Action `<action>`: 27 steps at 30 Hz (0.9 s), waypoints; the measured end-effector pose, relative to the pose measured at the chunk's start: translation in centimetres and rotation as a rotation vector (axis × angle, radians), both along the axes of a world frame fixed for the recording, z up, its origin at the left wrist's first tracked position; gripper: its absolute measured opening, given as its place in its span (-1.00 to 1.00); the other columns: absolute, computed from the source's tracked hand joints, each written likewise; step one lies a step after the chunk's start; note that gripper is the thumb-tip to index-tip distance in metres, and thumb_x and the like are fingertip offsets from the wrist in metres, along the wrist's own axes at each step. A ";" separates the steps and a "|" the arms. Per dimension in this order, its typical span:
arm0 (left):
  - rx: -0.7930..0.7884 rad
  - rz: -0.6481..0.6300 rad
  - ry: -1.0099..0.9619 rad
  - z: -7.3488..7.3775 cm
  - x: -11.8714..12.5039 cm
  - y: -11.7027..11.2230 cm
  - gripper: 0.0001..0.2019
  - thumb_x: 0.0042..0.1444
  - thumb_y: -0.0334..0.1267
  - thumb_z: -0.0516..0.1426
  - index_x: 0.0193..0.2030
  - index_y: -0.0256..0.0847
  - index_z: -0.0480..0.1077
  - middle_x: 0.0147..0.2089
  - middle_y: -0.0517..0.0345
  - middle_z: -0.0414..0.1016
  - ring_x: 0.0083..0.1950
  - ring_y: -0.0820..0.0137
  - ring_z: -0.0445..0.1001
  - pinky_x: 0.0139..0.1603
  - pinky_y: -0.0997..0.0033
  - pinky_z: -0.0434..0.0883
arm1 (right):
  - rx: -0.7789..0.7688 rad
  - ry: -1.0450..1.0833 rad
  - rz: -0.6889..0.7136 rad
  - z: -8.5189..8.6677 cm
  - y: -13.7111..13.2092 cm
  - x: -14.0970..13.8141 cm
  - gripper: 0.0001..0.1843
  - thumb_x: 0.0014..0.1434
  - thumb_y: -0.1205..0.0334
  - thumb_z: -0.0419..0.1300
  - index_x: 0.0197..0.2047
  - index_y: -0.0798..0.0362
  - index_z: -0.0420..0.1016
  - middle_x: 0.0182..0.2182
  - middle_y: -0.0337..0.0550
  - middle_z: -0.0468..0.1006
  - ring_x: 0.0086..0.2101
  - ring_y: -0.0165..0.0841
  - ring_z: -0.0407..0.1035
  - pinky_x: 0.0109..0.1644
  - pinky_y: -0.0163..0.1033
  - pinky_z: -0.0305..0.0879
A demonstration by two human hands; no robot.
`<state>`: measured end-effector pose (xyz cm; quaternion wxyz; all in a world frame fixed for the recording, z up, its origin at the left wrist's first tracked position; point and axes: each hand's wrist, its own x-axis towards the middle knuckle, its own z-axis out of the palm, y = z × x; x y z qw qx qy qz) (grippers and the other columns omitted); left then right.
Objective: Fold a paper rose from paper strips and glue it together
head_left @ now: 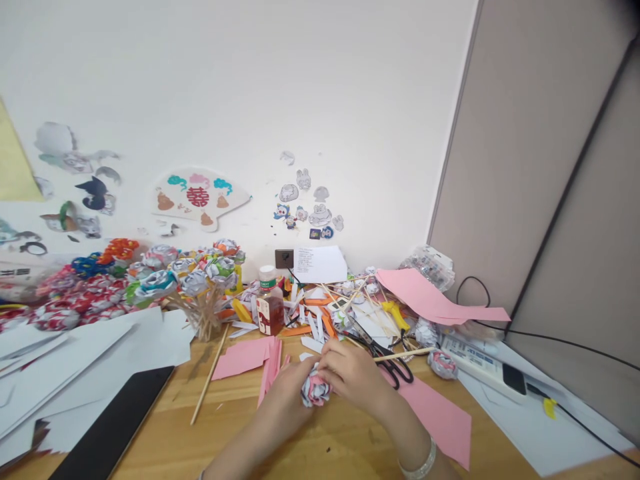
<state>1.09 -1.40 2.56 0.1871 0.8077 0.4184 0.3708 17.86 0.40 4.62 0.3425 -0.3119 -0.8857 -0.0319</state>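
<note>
Between my two hands, just above the wooden table, is a crumpled paper flower in pink and white. My left hand wraps round its left side. From the right, the bent fingers of my right hand press on its petals. Any stem below the bloom is hidden. Pink paper strips and a folded pink sheet lie left of my left hand. Black-handled scissors rest beyond my right hand, and another pink sheet lies beside that forearm. A finished-looking paper flower on a stick lies farther right.
A wooden stick and a black tablet-like slab lie to the left, near white paper sheets. Bunched paper flowers, a bottle and paper scraps crowd the back. A power strip stands right.
</note>
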 end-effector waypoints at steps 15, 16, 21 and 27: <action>0.010 -0.001 -0.024 0.1 0.0 -0.1 -0.73 -0.02 -0.38 0.10 -0.14 -0.11 0.42 -0.24 0.12 0.57 -0.22 0.28 0.47 -0.09 0.35 0.36 | 0.110 -0.033 -0.095 0.2 -0.3 0.1 -0.79 0.25 0.10 0.13 -0.28 0.07 0.43 -0.36 -0.14 0.45 -0.38 -0.34 0.35 -0.36 -0.28 0.16; 0.009 -0.003 -0.028 0.1 0.0 -0.1 -0.73 -0.03 -0.39 0.10 -0.15 -0.11 0.42 -0.24 0.12 0.57 -0.22 0.28 0.46 -0.10 0.35 0.37 | 0.118 -0.015 -0.092 0.1 -0.3 0.1 -0.78 0.25 0.09 0.12 -0.29 0.07 0.43 -0.38 -0.15 0.44 -0.39 -0.34 0.35 -0.36 -0.28 0.15; 0.010 -0.012 -0.005 0.1 0.0 0.0 -0.73 -0.04 -0.44 0.09 -0.17 -0.13 0.41 -0.25 0.11 0.56 -0.23 0.27 0.45 -0.20 0.39 0.36 | 0.115 0.038 -0.041 -0.4 -0.1 0.0 -0.71 0.30 0.14 0.07 -0.41 0.06 0.43 -0.48 -0.19 0.44 -0.45 -0.39 0.31 -0.38 -0.30 0.10; 0.022 0.006 0.048 0.4 0.0 -0.1 -0.74 -0.04 -0.47 0.08 -0.20 -0.12 0.38 -0.26 0.16 0.55 -0.25 0.30 0.46 -0.16 0.40 0.33 | 0.126 0.024 -0.028 -0.6 0.3 -0.1 -0.68 0.32 0.17 0.03 -0.42 0.06 0.45 -0.50 -0.18 0.46 -0.47 -0.39 0.31 -0.40 -0.29 0.09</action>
